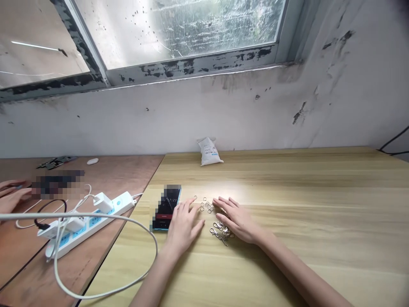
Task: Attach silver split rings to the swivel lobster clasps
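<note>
My left hand [183, 224] lies flat on the light wooden table [287, 204], fingers stretched out, right beside a dark phone [166, 207] with a lit screen. My right hand [236, 218] also rests flat with fingers spread, its fingertips touching a scatter of several small metal rings [206, 205]. A little heap of metal clasps [220, 232] lies between the two hands, partly under my right palm. Neither hand holds anything.
A small white bag [209, 152] stands at the table's far edge by the wall. On the brown table to the left lie a white power strip [89, 221] with plugs and a looping white cable [96, 256]. Another person's hands [11, 196] show at the far left.
</note>
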The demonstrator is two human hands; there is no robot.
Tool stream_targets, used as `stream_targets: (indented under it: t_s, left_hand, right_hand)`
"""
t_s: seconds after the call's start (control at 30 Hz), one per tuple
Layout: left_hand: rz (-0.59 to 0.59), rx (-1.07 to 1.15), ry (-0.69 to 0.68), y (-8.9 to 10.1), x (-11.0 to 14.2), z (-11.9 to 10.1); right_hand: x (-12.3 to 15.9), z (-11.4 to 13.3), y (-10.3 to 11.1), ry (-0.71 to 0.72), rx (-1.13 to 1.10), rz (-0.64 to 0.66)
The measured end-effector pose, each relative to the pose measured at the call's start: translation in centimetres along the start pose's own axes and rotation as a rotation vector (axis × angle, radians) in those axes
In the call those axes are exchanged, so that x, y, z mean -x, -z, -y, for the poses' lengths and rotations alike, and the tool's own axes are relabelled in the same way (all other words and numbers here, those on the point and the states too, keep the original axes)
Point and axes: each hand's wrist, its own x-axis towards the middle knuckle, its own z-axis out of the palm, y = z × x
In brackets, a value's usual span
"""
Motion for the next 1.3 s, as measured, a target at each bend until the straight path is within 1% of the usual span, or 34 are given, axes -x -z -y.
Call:
stream_targets:
  t_s: [0.1,0.17,0.23,0.4,0.6,0.73,0.97,1.17,1.3]
  left_hand:
    - [0.019,-0.019,-0.060,-0.5,-1.8,-1.2]
    - [0.022,-0.034,-0.120,-0.6,-2.9,-1.5]
    - [0.018,-0.035,-0.180,-0.8,-3.9,-1.5]
    - [-0.002,-0.026,-0.227,-1.5,-5.4,-1.0]
    - [-0.010,0.001,-0.250,-2.1,-6.1,-0.5]
    - [-0.008,0.017,-0.257,-2.5,-6.4,-0.5]
    - [0.000,0.011,-0.266,-2.4,-6.7,-0.5]
    - [0.004,-0.047,-0.377,-3.0,-7.8,-1.7]
    - [-0.027,-0.097,-0.430,-3.7,-8.1,-1.7]
  right_hand:
    - [0.1,-0.4,0.2,-0.011,-0.008,-0.066]
    - [0.2,-0.9,0.2,0.002,0.011,-0.140]
    - [0.2,-1.1,0.1,0.019,0.049,-0.181]
    - [0.0,-0.1,-0.5,-0.021,0.207,-0.183]
    - [0.1,0.4,-1.1,0.024,0.278,-0.193]
    - [-0.2,0.3,-1.2,0.002,0.303,-0.211]
    - [-0.3,-0.1,-0.7,-0.068,0.185,-0.199]
    - [0.0,-1.0,-0.5,-0.056,0.175,-0.216]
    - [0.1,-1.1,-0.3,-0.057,0.206,-0.239]
